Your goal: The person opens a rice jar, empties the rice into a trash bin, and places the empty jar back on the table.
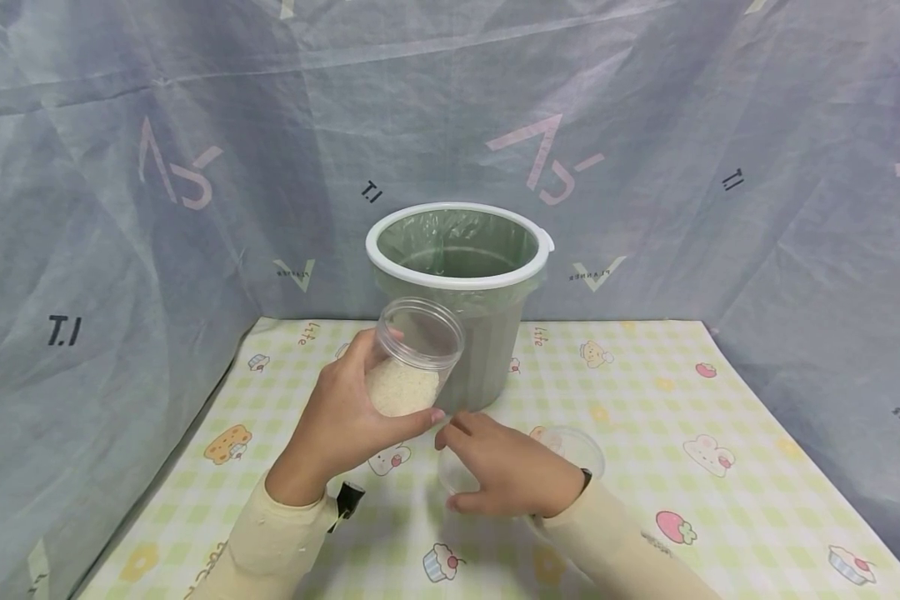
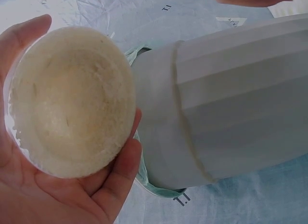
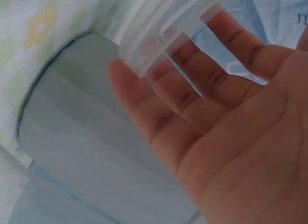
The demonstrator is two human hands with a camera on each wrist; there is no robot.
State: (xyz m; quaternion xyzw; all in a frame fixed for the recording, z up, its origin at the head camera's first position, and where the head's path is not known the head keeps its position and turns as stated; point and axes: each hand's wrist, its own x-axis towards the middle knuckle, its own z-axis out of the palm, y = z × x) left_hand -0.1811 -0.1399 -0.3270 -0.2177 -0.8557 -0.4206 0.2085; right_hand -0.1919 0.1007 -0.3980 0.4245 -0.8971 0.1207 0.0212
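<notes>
My left hand (image 1: 345, 408) grips a clear plastic jar (image 1: 422, 333), tilted, its uncovered mouth facing up and toward the viewer. Pale, rice-like grains (image 1: 401, 387) fill its lower part. In the left wrist view the jar's round base (image 2: 72, 103) shows, with the fingers curled about its side. My right hand (image 1: 506, 467) is to the right of the jar, above the tablecloth. Its curled fingers hold a translucent plastic lid (image 3: 163, 31) at its rim, clearest in the right wrist view. The thumb's contact with the lid is hard to see.
A grey-green bin (image 1: 487, 350) with a white rim and a green liner stands behind the jar. Beyond my right wrist, a clear round plastic piece (image 1: 581, 450) lies on the checked tablecloth (image 1: 630, 500). Grey fabric (image 1: 450, 100) hangs behind and at both sides.
</notes>
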